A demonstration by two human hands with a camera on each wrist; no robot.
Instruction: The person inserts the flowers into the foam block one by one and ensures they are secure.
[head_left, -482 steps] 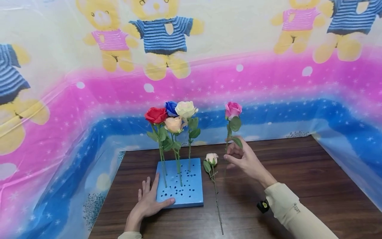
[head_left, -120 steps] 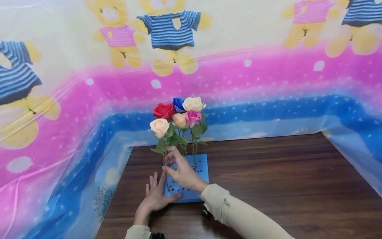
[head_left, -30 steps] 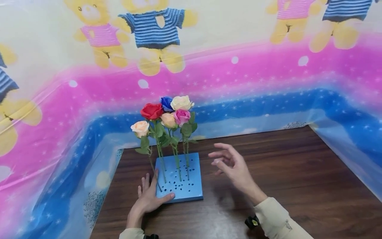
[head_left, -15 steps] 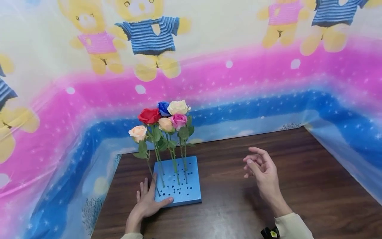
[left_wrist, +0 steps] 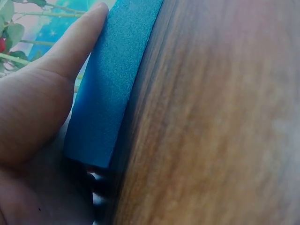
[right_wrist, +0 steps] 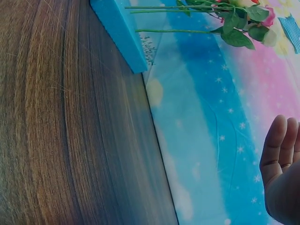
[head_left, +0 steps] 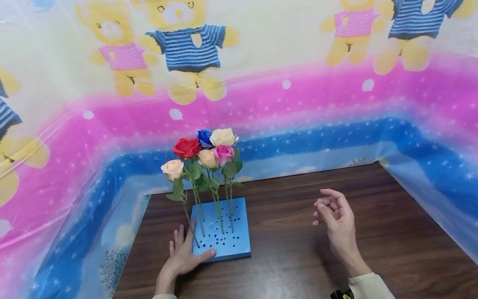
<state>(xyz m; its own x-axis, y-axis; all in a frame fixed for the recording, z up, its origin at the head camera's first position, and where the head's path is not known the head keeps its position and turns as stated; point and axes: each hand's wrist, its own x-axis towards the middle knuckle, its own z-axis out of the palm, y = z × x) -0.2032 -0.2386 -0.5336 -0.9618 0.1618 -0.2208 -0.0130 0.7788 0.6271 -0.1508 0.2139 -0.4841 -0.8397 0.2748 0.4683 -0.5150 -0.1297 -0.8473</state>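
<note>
A blue foam block [head_left: 239, 226] pierced with holes lies on the table. Artificial roses stand in it: a red rose [head_left: 186, 148], a blue rose [head_left: 205, 138], a white rose [head_left: 223, 137], a pink rose [head_left: 224, 154], a peach rose [head_left: 207, 158] and a pale peach rose [head_left: 172, 169], which leans left at the block's left edge. My left hand [head_left: 182, 254] rests against the block's near left corner, its fingers straight along the side and its thumb on the near edge. Well right of the block, my right hand [head_left: 340, 228] hovers with loosely bent fingers, holding nothing.
The dark wooden table [head_left: 291, 257] extends right of the block. Behind and beside it hangs a backdrop cloth [head_left: 269, 99] printed with teddy bears. A dark wrist device [head_left: 341, 294] sits at my right cuff.
The pink rose and pale peach rose went into the block over the earlier frames. My right hand has let go of the pale peach stem and moved right. My left hand stays at the block.
</note>
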